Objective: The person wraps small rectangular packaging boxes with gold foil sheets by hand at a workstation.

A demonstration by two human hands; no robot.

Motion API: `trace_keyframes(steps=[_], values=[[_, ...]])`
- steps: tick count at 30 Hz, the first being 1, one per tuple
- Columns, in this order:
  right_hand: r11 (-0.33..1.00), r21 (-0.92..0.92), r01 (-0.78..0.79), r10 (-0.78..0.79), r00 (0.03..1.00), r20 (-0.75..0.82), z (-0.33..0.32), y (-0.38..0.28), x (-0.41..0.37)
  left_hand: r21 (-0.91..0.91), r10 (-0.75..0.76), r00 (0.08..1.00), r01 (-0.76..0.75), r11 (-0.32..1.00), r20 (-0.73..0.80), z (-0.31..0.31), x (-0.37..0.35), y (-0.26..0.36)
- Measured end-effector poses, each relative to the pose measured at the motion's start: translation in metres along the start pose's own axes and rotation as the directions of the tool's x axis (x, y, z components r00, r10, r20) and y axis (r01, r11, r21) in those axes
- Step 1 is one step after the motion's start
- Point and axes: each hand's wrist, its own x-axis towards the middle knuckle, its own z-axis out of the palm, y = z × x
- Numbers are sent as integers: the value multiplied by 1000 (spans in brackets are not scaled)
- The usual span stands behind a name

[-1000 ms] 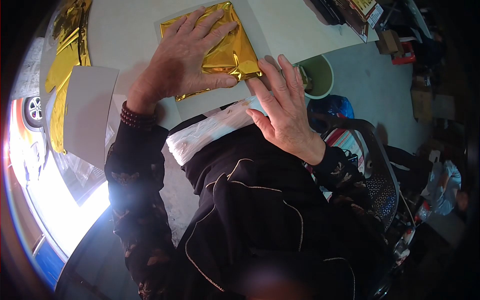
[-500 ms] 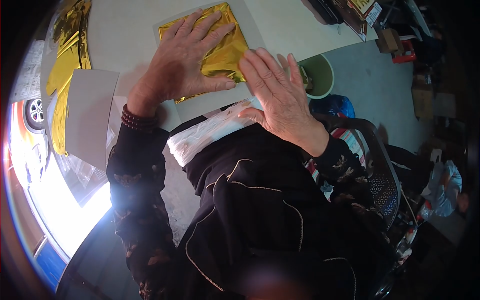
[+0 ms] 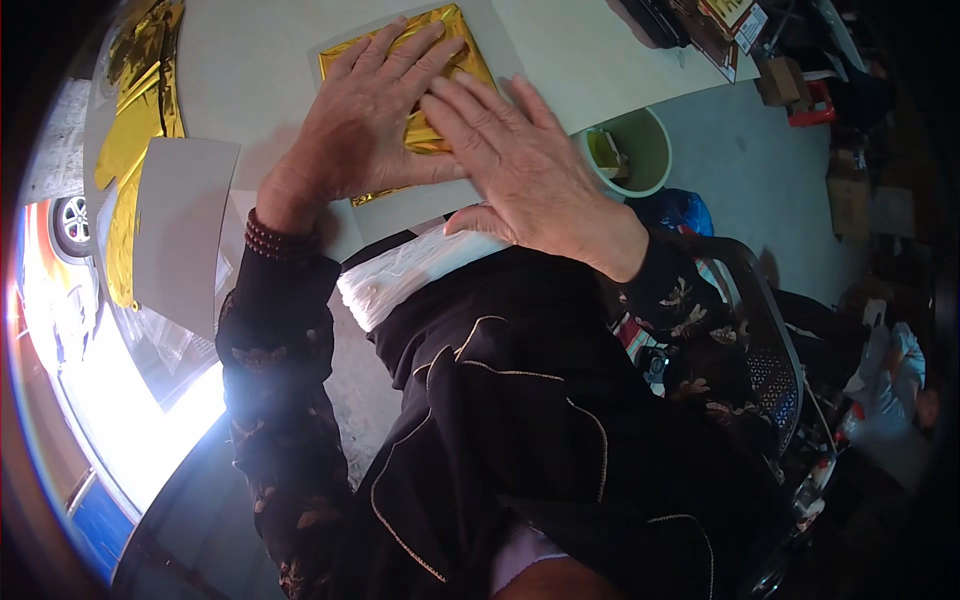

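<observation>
L hand (image 3: 365,120) & R hand (image 3: 515,165) flat, fingers spread, pressing gold foil (image 3: 425,135) on table (image 3: 250,70)

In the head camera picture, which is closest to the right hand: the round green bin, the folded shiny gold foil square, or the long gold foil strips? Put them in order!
1. Folded shiny gold foil square: right under the right hand, touching it.
2. Round green bin: just to that hand's right, beside the table edge.
3. Long gold foil strips: far off at the left end of the table.

Left hand (image 3: 365,120) and right hand (image 3: 520,170) lie flat, side-by-side.
</observation>
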Motion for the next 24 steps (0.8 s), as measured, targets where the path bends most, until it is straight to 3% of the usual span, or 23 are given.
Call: trace_keyframes(steps=[6, 9, 18, 24], values=[[999, -22, -28, 29, 1000, 5, 3, 3, -3, -121, 89, 996, -90, 988, -21, -1, -7, -10], [999, -18, -30, 30, 1000, 3, 3, 3, -3, 16, 98, 995, -98, 995, 10, 1, -7, -11], [998, -44, -34, 34, 999, 4, 6, 5, -5, -43, 68, 997, -67, 997, 21, -12, -16, -7], [998, -11, -62, 62, 998, 18, 2, 2, -5, 61, -33, 999, 34, 998, -10, -6, -27, -8]])
